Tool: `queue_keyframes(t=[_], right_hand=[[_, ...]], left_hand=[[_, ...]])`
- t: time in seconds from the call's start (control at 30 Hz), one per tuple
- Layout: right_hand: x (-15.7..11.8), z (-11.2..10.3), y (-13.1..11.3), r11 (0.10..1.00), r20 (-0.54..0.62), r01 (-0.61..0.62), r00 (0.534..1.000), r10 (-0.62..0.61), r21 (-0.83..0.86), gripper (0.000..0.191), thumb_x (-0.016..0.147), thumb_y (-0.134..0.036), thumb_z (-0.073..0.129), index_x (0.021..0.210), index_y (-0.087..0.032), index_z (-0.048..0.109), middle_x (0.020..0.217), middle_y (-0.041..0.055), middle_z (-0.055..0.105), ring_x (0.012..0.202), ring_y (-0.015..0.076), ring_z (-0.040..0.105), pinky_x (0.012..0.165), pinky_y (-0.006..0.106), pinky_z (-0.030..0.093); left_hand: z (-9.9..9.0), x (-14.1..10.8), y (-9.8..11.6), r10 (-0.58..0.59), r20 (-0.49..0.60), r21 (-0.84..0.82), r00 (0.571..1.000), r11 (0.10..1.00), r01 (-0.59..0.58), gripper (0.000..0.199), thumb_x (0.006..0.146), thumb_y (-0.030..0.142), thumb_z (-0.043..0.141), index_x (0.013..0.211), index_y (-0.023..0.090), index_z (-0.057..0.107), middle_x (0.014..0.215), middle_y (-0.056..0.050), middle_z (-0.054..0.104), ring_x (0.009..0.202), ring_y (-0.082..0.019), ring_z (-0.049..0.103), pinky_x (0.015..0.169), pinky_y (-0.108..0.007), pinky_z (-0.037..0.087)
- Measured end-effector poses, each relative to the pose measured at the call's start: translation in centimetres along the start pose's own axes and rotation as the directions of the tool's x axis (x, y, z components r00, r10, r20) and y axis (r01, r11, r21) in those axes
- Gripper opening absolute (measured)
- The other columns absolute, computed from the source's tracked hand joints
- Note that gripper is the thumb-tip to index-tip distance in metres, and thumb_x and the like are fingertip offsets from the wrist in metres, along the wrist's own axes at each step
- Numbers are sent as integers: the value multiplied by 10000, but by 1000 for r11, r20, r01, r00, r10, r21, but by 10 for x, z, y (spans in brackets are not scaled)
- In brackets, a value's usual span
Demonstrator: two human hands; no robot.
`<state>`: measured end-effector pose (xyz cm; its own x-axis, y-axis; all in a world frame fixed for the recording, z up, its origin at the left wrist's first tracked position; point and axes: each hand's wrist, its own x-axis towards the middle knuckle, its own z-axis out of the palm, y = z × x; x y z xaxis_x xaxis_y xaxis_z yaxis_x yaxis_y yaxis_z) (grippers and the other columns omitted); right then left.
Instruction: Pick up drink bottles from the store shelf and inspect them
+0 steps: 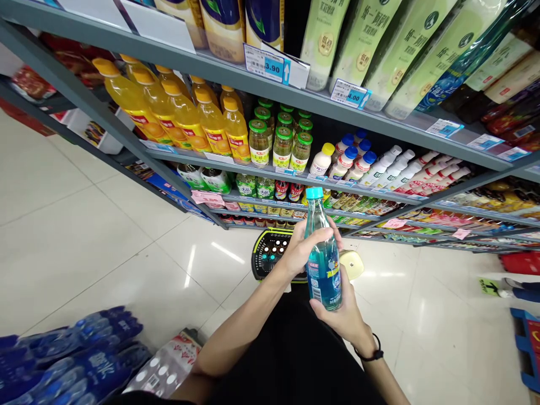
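A clear bluish bottle point(323, 264) with a turquoise cap and a blue label is held in front of my body, its cap tilted slightly left. My left hand point(301, 247) wraps round its upper part, thumb across the front. Lower down, my right hand point(343, 309) grips the bottle near its base from the right; a black band is on that wrist. Beneath the hands, a black basket point(258, 256) with a yellow-green rim stands on the floor, holding several bottles with white or turquoise caps. My left hand and forearm hide part of it.
Shelves point(320, 101) ahead hold orange juice bottles point(202, 121), green-lidded jars point(282, 147) and small milky bottles point(321, 160). A pale yellow object point(352, 264) is right of the basket. Blue-wrapped bottle packs point(84, 360) lie at lower left. A person's feet point(512, 289) show at far right.
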<state>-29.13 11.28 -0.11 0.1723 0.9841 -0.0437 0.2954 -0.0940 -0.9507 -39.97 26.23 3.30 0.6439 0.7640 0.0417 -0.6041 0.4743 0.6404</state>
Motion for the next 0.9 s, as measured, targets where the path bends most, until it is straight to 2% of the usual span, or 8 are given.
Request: queue_keyframes(t=[0.3,0.57,0.9], right_hand=[[0,-1,-2,997,-7,-6,1000,5,-79,752,802,-314,807,1447,-206,435,1120,91,749,938,258,744,830,379,652],[-4,-3,4,995,-6,-7,1000,7,-101,788,802,-327,817,1463,-206,405,1193,111,731,1015,273,742,888,412,647],[-6,-4,2,997,14,-28,999,29,-77,789,799,-293,805,1464,-207,390,1181,98,725,1008,255,739,908,396,638]], left_hand=[[-1,-1,-5,-48,-50,-37,998,998,46,359,786,397,830,964,156,633,783,-46,699,693,-176,674,654,-281,565],[-5,-3,-11,-2,45,-50,999,999,4,401,766,359,864,1020,163,624,822,-54,711,739,-193,684,671,-302,565],[-2,-3,-7,31,47,-53,998,998,-28,294,795,303,817,975,138,653,818,-56,713,735,-197,713,720,-316,592]])
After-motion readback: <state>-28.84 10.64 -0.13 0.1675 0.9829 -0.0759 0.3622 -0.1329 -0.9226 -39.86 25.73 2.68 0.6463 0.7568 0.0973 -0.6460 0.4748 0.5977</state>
